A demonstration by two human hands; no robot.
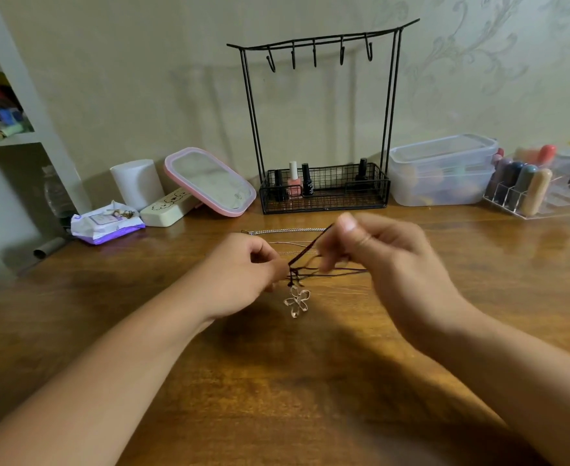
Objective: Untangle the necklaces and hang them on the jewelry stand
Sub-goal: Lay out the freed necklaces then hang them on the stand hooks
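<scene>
Wooden table (310, 381) spanning the view, set against a patterned wall. Black wire jewelry stand (322, 129) upright at the back centre; its top bar carries 5 hooks, all bare, and its mesh base basket holds several nail-polish bottles (294, 183). Right of the stand, 2 stacked clear plastic containers (441, 169), then a clear organizer (539, 193) filled with cosmetic tubes. Left of the stand, a pink-framed mirror (209, 181) tilted back, a white cylinder (137, 183), a cream case (167, 208) and a wipes packet (105, 223). On the table between the stand and the hands, a silver chain necklace (287, 231) lies stretched left to right, with finer chains just nearer; nothing stands between the hands and the stand's hooks. Above the table centre, the left hand (240, 274) has fingers curled, pinching the dark cord necklace (305, 257) near its knot. The right hand (384, 260), motion-blurred, pinches the same cord higher up between thumb and fingers, drawing a strand taut toward the left hand. A flower-shaped pendant (296, 302) hangs from the cord below the left fingertips, close over the table.
</scene>
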